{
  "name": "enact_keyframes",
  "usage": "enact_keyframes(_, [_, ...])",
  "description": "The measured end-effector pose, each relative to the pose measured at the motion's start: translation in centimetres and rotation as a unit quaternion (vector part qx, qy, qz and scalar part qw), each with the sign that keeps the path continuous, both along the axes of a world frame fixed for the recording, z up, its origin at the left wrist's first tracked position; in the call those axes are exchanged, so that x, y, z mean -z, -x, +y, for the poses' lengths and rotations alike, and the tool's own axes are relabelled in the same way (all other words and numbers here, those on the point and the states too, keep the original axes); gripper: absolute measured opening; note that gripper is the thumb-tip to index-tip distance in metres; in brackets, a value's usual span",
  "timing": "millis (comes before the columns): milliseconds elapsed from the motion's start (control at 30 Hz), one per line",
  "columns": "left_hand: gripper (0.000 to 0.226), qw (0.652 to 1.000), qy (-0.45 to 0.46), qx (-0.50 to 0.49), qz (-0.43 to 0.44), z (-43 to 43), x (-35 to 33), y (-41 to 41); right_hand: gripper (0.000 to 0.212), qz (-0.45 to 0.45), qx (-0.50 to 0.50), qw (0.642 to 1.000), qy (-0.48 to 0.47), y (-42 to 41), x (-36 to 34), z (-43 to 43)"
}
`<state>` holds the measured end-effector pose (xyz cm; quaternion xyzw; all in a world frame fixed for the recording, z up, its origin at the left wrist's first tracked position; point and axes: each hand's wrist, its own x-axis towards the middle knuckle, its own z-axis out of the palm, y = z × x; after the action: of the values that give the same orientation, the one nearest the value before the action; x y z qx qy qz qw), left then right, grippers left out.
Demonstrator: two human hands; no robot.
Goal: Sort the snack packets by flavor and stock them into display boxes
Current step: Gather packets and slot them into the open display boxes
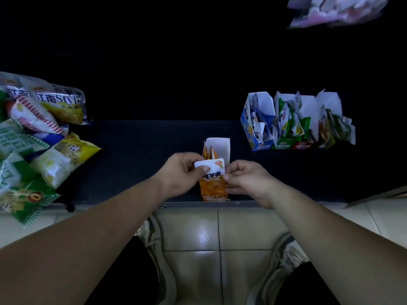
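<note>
An orange display box stands near the front edge of the black table, its white lid flap raised behind it and orange packets poking out of the top. My left hand pinches the box's white front flap with thumb and fingers. My right hand grips the box's right side at the same flap. At the right stand a blue display box, a green display box and further boxes, all stuffed with small packets.
A heap of large snack bags covers the table's left end and overhangs its front edge. A pink and white bag lies at the far right corner. Below the table are a tiled floor and my shoes.
</note>
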<state>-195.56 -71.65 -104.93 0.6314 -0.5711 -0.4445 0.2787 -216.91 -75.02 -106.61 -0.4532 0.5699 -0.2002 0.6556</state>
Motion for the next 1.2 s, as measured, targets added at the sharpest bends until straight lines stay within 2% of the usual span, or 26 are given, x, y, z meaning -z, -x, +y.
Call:
enact_keyframes(133, [0.01, 0.999, -0.017, 0.045, -0.012, 0.3, 0.1, 0.1, 0.011, 0.018, -0.016, 1.0, -0.008, 0.3, 0.5, 0.1])
enact_keyframes(233, [0.013, 0.992, -0.022, 0.098, -0.079, 0.5, 0.9, 0.2, 0.014, 0.098, -0.071, 0.992, 0.03, 0.7, 1.2, 0.5])
enact_keyframes(333, [0.016, 0.984, -0.023, 0.12, -0.132, 1.2, 2.1, 0.9, 0.021, 0.141, -0.048, 0.988, 0.049, 1.1, 1.0, 1.0])
enact_keyframes(367, [0.015, 0.983, -0.018, 0.12, -0.138, 1.4, 2.4, 1.2, 0.024, 0.139, -0.038, 0.989, 0.041, 1.2, 0.7, 0.9])
enact_keyframes(433, [0.014, 0.991, -0.009, 0.098, -0.095, 1.7, 2.7, 1.8, 0.026, 0.138, -0.033, 0.99, 0.023, 1.4, 0.4, 0.7])
enact_keyframes(500, [0.018, 0.995, -0.006, 0.08, -0.058, 1.7, 2.7, 2.0, 0.023, 0.142, -0.012, 0.989, 0.034, 1.3, 0.2, 0.3])
enact_keyframes(567, [0.01, 0.99, -0.013, 0.106, -0.092, 1.7, 2.9, 2.0, 0.014, 0.14, 0.017, 0.988, 0.063, 0.7, 0.3, -0.3])
enact_keyframes(633, [0.01, 0.985, -0.034, 0.125, -0.118, 2.2, 3.1, 1.8, 0.006, 0.127, 0.012, 0.988, 0.086, -0.4, 0.1, -0.9])
enact_keyframes(733, [0.007, 0.988, -0.044, 0.117, -0.091, 2.2, 3.2, 1.6, 0.014, 0.126, -0.01, 0.987, 0.101, -2.1, 0.3, -1.7])
enact_keyframes(800, [0.004, 0.992, -0.035, 0.106, -0.065, 1.9, 2.9, 1.6, 0.01, 0.155, -0.017, 0.979, 0.13, -2.8, 0.7, -2.0])
enact_keyframes(867, [0.002, 0.996, -0.039, 0.074, -0.037, 1.7, 2.5, 1.8, 0.016, 0.182, -0.013, 0.97, 0.159, -3.0, 1.1, -2.2])
enact_keyframes(1000, [0.018, 0.999, -0.003, -0.038, -0.027, 0.6, 2.6, 1.9, 0.011, 0.175, 0.029, 0.964, 0.197, -2.5, 0.8, -2.1])
enact_keyframes(1100, [0.01, 0.982, -0.022, -0.162, 0.093, -0.8, 0.9, 2.9, 0.012, 0.122, 0.045, 0.97, 0.206, -2.0, -0.4, -1.7])
enact_keyframes(1200, [0.029, 0.959, -0.099, -0.193, 0.183, -1.9, -0.7, 4.0, 0.014, 0.062, -0.02, 0.987, 0.145, -1.2, -1.9, -1.0])
